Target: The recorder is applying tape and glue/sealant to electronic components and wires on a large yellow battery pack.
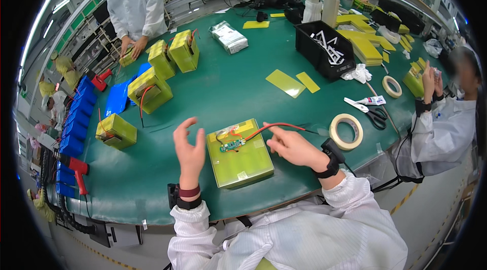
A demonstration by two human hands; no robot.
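A yellow-green wrapped battery pack [241, 161] lies on the green table in front of me. On its top sits a small green circuit board [233, 145] with a black wire and a thick red wire [256, 133] running off to the right. My left hand [190, 148] is raised beside the pack's left edge, fingers spread, holding nothing. At the right edge, my right hand [296, 147] has its index finger stretched out at the red wire and the thumb apart from it. Whether that finger touches the wire is hard to tell.
Several similar packs [150, 91] stand at the left, near blue bins [76, 118] and a red heat gun [77, 168]. To the right lie a tape roll [346, 131], scissors [375, 117] and a black bin [324, 52] of white pieces. Co-workers stand at far left and right.
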